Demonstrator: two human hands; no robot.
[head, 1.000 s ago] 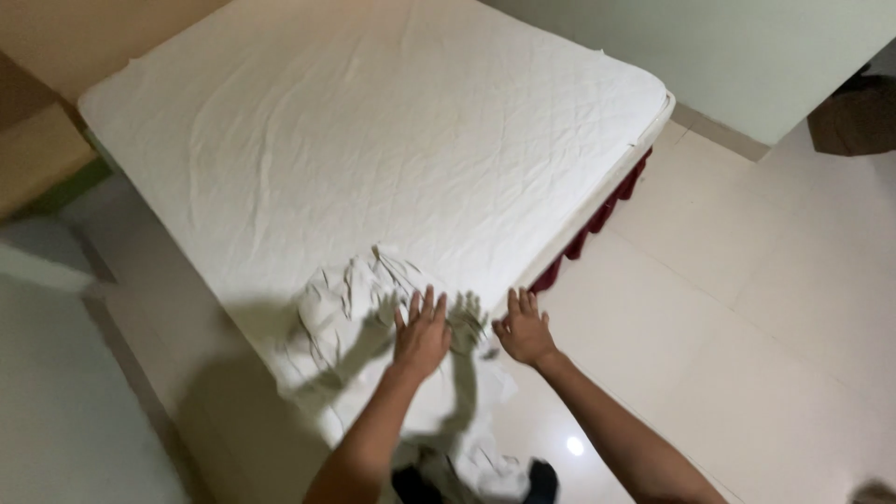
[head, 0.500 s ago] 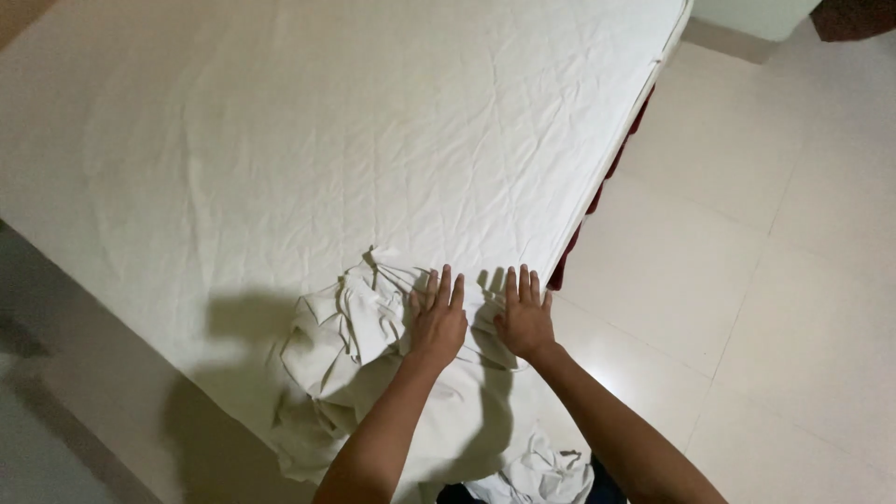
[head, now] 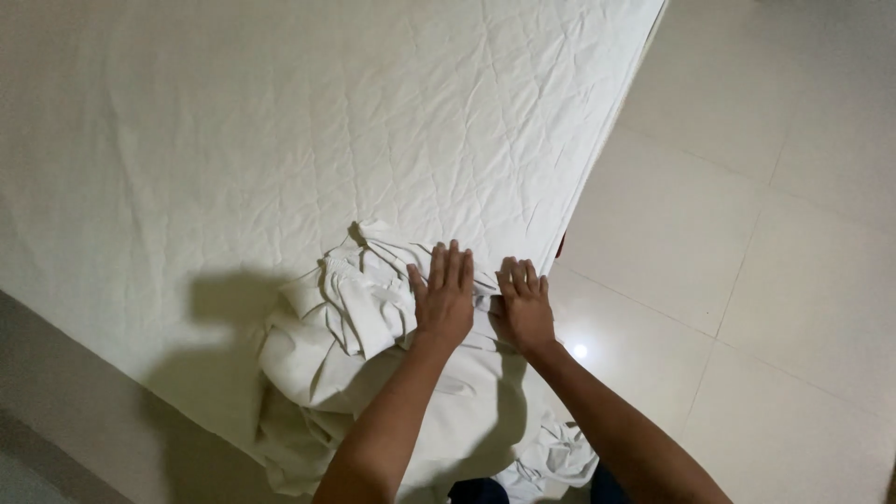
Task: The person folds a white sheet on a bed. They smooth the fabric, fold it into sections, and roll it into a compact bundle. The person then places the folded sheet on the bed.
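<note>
Left hand: the left hand (head: 444, 297) lies palm down on the crumpled white cloth (head: 355, 364), spread flat, fingers straight and close together, pointing away from the person; it grips nothing, only presses on the fabric
Right hand: the right hand (head: 525, 306) lies palm down just beside the left one, also flat, its fingers slightly bent at the tips; it rests on the edge of the same cloth near the corner of the bed, and holds nothing
Gap between hands: narrow, the thumbs nearly meeting, a fold of cloth showing between them
White cloth: a bunched, wrinkled heap at the near corner of the bed, with folds and a gathered seam raised to the left of the left hand; part of it spills over the bed's edge and hangs down toward the person's legs
Bed: a bed (head: 280, 140) covered by a smooth white sheet with faint creases, filling the upper left of the view; its right edge runs on a slant down to the hands
Floor: pale glossy floor tiles (head: 775, 261) to the right of the bed, with a small bright light spot just beside the right wrist
Shadow: a dark shadow of the arms falls on the sheet to the left of the heap
</note>
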